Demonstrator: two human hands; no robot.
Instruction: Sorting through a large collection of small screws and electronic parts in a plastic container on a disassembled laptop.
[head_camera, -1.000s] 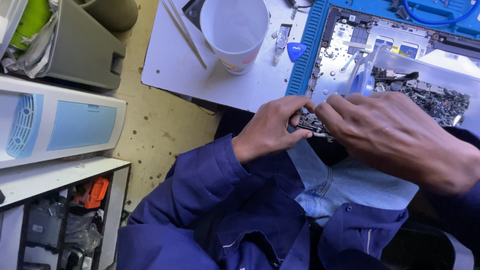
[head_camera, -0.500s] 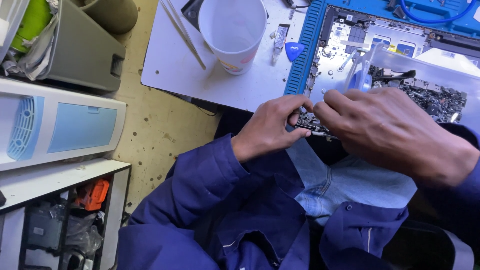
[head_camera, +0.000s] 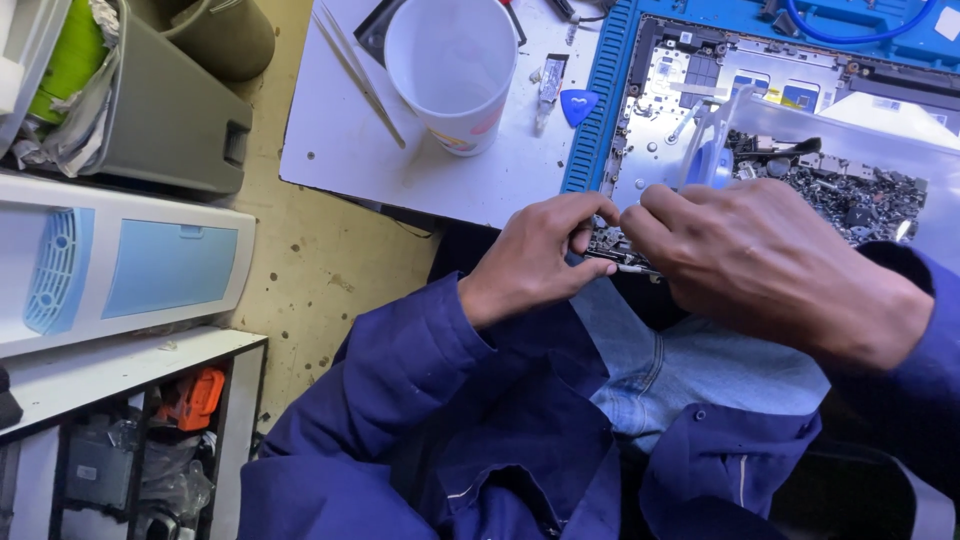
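My left hand (head_camera: 535, 255) and my right hand (head_camera: 760, 265) meet at the near edge of the bench, fingertips pinching a small dark circuit part (head_camera: 612, 246) between them. The part is mostly hidden by my fingers. Just behind it lies an opened laptop chassis (head_camera: 690, 90) on a blue work mat (head_camera: 600, 110). A clear plastic tub of small screws and metal bits (head_camera: 850, 195) sits right behind my right hand.
A white plastic cup (head_camera: 452, 70) stands on the white bench top (head_camera: 350, 150), with thin sticks (head_camera: 355, 70) to its left and a blue pick (head_camera: 578, 104) to its right. A grey bin (head_camera: 165, 110), a white appliance (head_camera: 110, 265) and a cluttered shelf (head_camera: 130, 440) stand at left.
Both hands stay pinched on the small part at the bench edge; only the fingers shift slightly. The view has drifted a little.
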